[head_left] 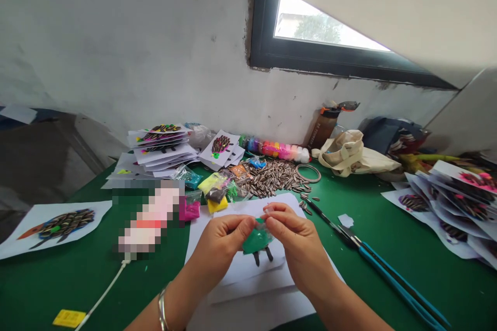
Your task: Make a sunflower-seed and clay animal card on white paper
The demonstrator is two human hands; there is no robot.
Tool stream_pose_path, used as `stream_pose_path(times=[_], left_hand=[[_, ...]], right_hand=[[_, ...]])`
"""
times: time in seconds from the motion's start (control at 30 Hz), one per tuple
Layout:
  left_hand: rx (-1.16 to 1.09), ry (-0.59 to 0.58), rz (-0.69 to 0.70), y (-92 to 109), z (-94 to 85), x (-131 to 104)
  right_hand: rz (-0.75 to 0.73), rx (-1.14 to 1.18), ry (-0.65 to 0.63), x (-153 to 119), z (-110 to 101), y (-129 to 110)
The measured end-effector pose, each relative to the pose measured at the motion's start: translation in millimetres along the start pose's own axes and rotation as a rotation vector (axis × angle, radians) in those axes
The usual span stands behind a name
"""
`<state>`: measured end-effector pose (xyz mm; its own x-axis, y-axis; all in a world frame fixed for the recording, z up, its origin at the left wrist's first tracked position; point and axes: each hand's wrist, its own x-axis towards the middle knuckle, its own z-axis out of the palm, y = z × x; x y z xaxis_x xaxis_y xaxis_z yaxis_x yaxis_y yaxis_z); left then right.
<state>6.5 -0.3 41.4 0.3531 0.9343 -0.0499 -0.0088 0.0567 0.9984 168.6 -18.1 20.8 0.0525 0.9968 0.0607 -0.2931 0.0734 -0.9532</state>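
Between my two hands is a small clear packet of green modelling clay (256, 239), held up over the paper. My left hand (219, 243) pinches its left upper edge between thumb and fingers. On the other side, my right hand (305, 248) grips the top right of the packet, fingertips close together. Below lie stacked white paper sheets (248, 295); two dark leg shapes (263, 257) show on the top one, the rest of its picture being hidden by the packet. Past my hands are sunflower seeds (272, 176) in a heap and several clay packets, among them a pink one (191, 211).
Seed-picture cards are stacked at the back left (166, 152) and at the right (462, 207). A single bird card (66, 227) lies left, near a pixelated phone-like object (149, 222) with a white cable. A long blue-handled tool (399, 279) lies right. A brown bottle (324, 126) stands behind.
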Motion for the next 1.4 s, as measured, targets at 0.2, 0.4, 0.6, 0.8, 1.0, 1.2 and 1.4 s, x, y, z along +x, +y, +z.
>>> stream_pose_path(times=[0.2, 0.4, 0.6, 0.8, 1.0, 1.2, 1.4], left_hand=[[-0.016, -0.011, 0.011, 1, -0.7, 0], [0.01, -0.022, 0.014, -5, -0.8, 1], [0.012, -0.027, 0.004, -5, 0.0, 1], [-0.012, 0.015, -0.01, -5, -1.6, 1], [0.036, 0.022, -0.004, -10, -2.6, 2], [-0.005, 0.029, -0.026, -6, -3.4, 3], [0.028, 0.048, -0.023, -1, -3.7, 1]], right_hand=[[0.054, 0.068, -0.034, -2, 2, 1], [0.063, 0.051, -0.141, 2, -1, -2], [-0.039, -0.123, -0.075, 4, -6, -7], [0.096, 0.022, -0.215, 3, -5, -2], [0.045, -0.099, -0.204, 6, -7, -5], [0.023, -0.095, -0.227, 6, -8, -4], [0.091, -0.091, -0.305, 6, -8, -2]])
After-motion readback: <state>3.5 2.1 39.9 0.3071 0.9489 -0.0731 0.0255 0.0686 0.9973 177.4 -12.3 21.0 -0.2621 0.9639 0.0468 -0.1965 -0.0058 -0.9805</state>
